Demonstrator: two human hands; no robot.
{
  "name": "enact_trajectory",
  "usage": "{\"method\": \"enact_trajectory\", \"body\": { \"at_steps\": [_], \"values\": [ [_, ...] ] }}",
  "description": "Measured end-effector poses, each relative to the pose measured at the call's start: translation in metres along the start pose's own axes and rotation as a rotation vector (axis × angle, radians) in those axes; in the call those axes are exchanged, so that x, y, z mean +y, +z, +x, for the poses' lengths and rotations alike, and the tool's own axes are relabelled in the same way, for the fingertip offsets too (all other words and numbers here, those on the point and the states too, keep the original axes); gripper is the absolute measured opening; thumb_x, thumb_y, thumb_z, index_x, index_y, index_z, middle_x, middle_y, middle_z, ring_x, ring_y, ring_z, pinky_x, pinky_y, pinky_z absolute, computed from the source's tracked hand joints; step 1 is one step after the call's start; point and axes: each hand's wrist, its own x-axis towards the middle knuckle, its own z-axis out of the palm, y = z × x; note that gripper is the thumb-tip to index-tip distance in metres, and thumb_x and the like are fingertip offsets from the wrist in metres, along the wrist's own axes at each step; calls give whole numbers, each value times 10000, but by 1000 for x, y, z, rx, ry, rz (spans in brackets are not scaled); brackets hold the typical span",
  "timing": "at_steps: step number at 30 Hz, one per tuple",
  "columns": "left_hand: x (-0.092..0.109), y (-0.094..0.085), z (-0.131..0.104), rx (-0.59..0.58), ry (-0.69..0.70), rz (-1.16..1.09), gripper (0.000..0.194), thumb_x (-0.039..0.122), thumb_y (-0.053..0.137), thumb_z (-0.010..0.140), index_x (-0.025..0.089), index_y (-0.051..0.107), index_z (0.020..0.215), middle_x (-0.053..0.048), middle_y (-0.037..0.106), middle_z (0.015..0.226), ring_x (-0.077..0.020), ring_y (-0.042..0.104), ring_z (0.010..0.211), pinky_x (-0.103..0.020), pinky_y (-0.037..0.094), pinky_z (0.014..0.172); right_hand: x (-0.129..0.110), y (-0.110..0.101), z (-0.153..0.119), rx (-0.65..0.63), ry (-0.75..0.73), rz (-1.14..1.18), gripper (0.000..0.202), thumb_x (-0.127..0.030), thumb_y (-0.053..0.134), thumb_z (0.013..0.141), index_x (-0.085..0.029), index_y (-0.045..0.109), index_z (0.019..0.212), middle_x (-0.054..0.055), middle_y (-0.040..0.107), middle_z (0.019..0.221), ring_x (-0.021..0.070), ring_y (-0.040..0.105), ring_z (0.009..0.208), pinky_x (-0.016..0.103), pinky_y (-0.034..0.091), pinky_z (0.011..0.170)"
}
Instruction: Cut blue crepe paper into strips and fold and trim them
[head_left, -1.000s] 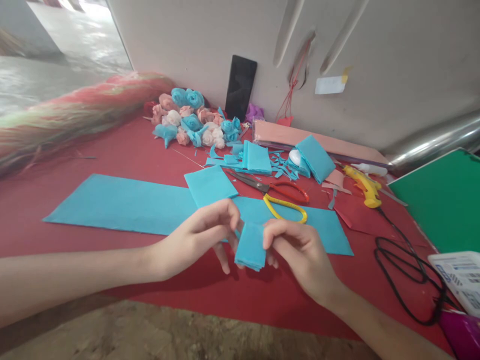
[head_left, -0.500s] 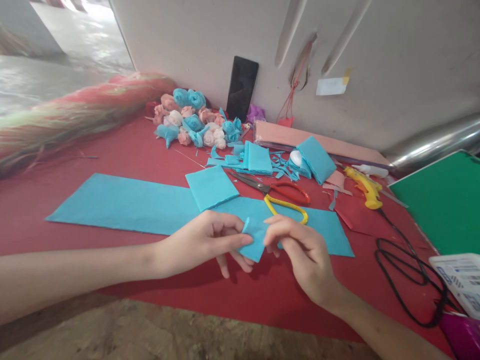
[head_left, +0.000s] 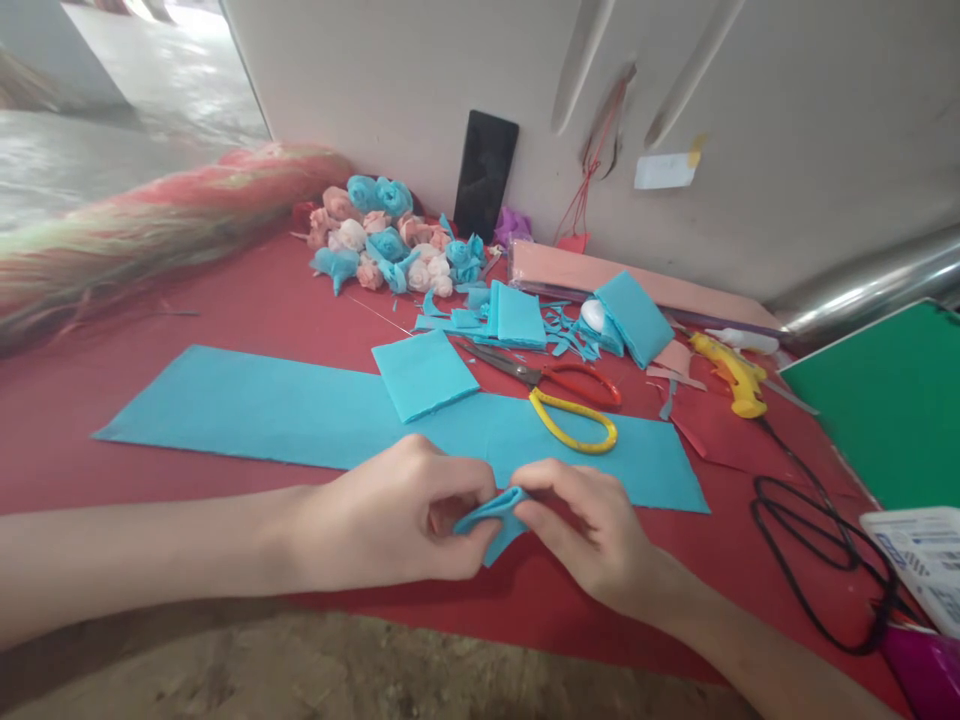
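Note:
Between both hands is a small folded piece of blue crepe paper (head_left: 504,533), its upper edge bent into a fold. My left hand (head_left: 405,520) pinches its left side between thumb and fingers. My right hand (head_left: 600,535) grips the right corner with thumb and forefinger. Behind them a long blue paper strip (head_left: 247,405) lies flat on the red table cover (head_left: 247,310). A square blue paper piece (head_left: 425,375) rests on the strip. Scissors with one red and one yellow handle (head_left: 574,445) lie beside it, blades pointing left.
Blue, pink and white paper flowers (head_left: 386,245) are heaped at the back, left of a leaning black phone (head_left: 486,175). Blue stacks (head_left: 519,315) and scraps lie mid-table. A yellow glue gun (head_left: 739,380) with a black cord (head_left: 787,560) is right, near a green board (head_left: 885,400).
The small paper has been tilted and its upper edge folded over. My left fingers have curled closed around it, and both hands have come slightly lower and closer together.

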Motion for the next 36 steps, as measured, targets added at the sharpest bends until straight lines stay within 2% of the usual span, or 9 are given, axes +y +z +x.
{"method": "enact_trajectory", "body": {
  "at_steps": [5,11,15,18,23,26,30,33,36],
  "values": [
    [5,-1,-2,-17,15,45,191,192,474,769,149,581,616,21,535,492,-62,372,436,-175,310,427,-3,2,0,140,-131,-131,164,-244,441,940,-203,546,820,-38,577,577,82,519,501,176,417,522],
    [6,-4,-2,-49,15,29,203,273,510,818,155,565,662,28,520,505,-63,381,450,-175,311,445,-15,2,-3,208,-45,-165,110,-177,490,898,-219,554,819,-41,601,578,90,535,490,185,417,509],
    [0,-4,0,-174,5,-82,280,364,547,832,135,581,676,12,555,545,-65,431,471,-172,327,451,-16,3,-5,238,0,-173,110,-168,489,889,-222,560,826,-42,573,557,95,508,468,198,393,478],
    [-2,-1,1,-268,-68,-248,261,339,551,838,106,632,753,-39,652,640,-99,566,548,-165,411,498,-14,5,-5,259,-3,-172,99,-146,496,881,-216,541,827,-54,520,546,82,465,465,193,361,467],
    [-2,5,1,-353,-294,-555,285,315,510,872,87,666,802,-118,725,749,-174,696,668,-197,513,531,-10,8,-2,192,136,1,89,-164,467,896,-207,502,826,-83,348,518,63,333,422,193,285,419],
    [-2,5,1,-370,-392,-749,248,305,529,865,104,636,767,-119,733,795,-176,708,698,-194,524,527,-10,7,-1,78,277,213,95,-243,438,922,-202,505,868,-79,374,540,62,344,433,181,280,406],
    [-2,5,2,-420,-419,-903,264,329,560,862,110,638,737,-91,734,723,-147,698,630,-166,500,492,-11,7,-1,-12,375,319,201,-367,478,908,-189,553,852,-75,401,505,68,377,433,178,304,412],
    [-4,7,2,-455,-399,-995,289,385,595,843,118,631,738,-64,718,635,-139,674,534,-166,471,432,-13,9,-1,28,384,268,283,-381,453,921,-180,571,762,-74,373,455,67,363,418,186,311,429],
    [-6,11,1,-466,-385,-1037,286,383,600,842,123,622,723,-60,719,638,-132,663,505,-165,465,415,-14,10,-2,61,408,302,318,-380,454,918,-175,580,711,-67,386,443,67,362,406,190,306,416]
  ]
}}
